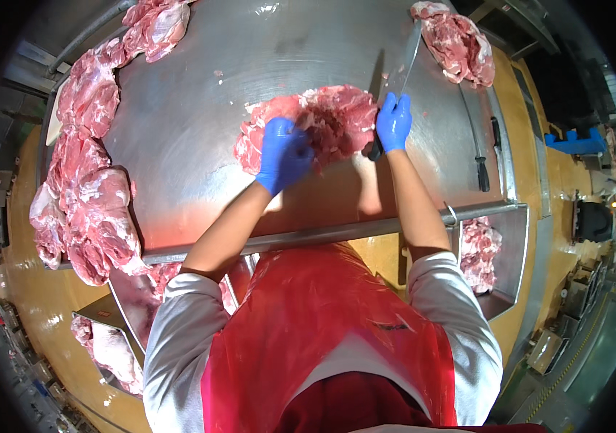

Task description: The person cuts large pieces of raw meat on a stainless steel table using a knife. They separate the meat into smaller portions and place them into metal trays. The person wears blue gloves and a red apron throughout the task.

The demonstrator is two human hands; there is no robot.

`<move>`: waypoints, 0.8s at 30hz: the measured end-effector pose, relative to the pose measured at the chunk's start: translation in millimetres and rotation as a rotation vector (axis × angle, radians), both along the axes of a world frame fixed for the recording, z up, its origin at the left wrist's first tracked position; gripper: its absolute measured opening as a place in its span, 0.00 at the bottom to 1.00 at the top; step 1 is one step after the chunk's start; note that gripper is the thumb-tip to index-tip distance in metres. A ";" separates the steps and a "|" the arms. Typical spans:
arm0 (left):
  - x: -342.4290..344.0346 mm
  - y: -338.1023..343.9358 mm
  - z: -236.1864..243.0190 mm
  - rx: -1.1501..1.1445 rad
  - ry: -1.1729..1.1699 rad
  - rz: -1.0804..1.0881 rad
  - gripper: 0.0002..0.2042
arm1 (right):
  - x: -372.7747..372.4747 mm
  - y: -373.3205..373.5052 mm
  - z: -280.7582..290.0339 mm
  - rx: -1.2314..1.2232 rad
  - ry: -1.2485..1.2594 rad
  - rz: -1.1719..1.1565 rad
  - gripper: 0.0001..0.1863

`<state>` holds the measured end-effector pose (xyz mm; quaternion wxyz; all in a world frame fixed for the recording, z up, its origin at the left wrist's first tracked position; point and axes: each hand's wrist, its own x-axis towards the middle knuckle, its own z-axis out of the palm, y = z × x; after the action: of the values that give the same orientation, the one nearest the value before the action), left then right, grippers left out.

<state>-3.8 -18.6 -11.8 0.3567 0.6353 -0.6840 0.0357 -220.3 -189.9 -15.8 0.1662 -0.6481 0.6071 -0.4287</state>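
A large piece of raw meat (315, 123) lies near the middle of a steel table (200, 108); everything else is placed from this piece. The left hand (283, 153), in a blue glove, rests on the piece's near left part, fingers curled and pressing down into it. The right hand (393, 121), also gloved in blue, sits at the piece's right edge, its fingers wrapped tight round the dark handle of a knife (398, 76). The blade points away from the person, just beyond the piece's far right corner. Far to the left of the piece, a row of meat cuts (88, 173) lines the table's rim. Beyond it to the right lies another cut (456, 43). Further right, a sharpening rod (475, 141) lies along the table edge. Nearer the person, right of the piece, a tray (514, 252) holds more meat.
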 end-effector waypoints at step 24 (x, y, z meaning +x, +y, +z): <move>13.6 71.3 -72.7 -0.060 0.583 0.053 0.31 | 10.7 174.2 6.4 0.099 0.203 0.663 0.09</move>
<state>9.8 52.8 -84.5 0.5560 0.6254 -0.5345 -0.1188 -209.6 -15.7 -9.4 0.2664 -0.8404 0.3972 -0.2548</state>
